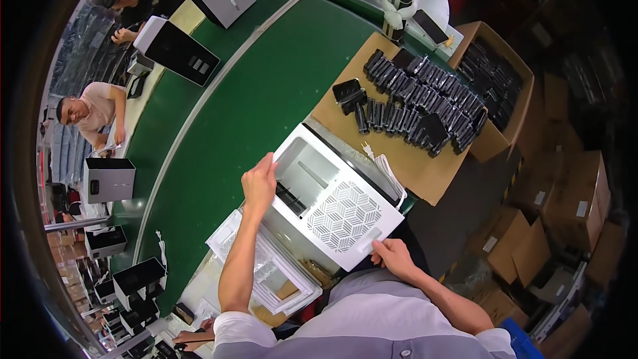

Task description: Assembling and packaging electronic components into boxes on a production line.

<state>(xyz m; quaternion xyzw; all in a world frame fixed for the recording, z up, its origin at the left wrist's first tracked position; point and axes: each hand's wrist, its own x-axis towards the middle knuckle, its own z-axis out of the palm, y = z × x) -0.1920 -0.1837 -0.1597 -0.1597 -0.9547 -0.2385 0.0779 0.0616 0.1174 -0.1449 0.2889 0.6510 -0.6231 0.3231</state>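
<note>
A white box-shaped appliance lies tilted in front of me, with a slatted geometric grille and a rectangular opening. Through the opening, a pale inner compartment and some dark parts show. My left hand is closed on the appliance's left edge beside the opening. At the near right corner, my right hand pinches the edge, thumb on top and fingers partly hidden below. A white power cord with a plug lies along the far right side. White patterned panels are stacked under and beside my left forearm.
Many small black parts lie on a cardboard sheet; more fill a carton. A green conveyor curves past on the left. Across it, people work near black-and-white appliances. Cartons stand on the right.
</note>
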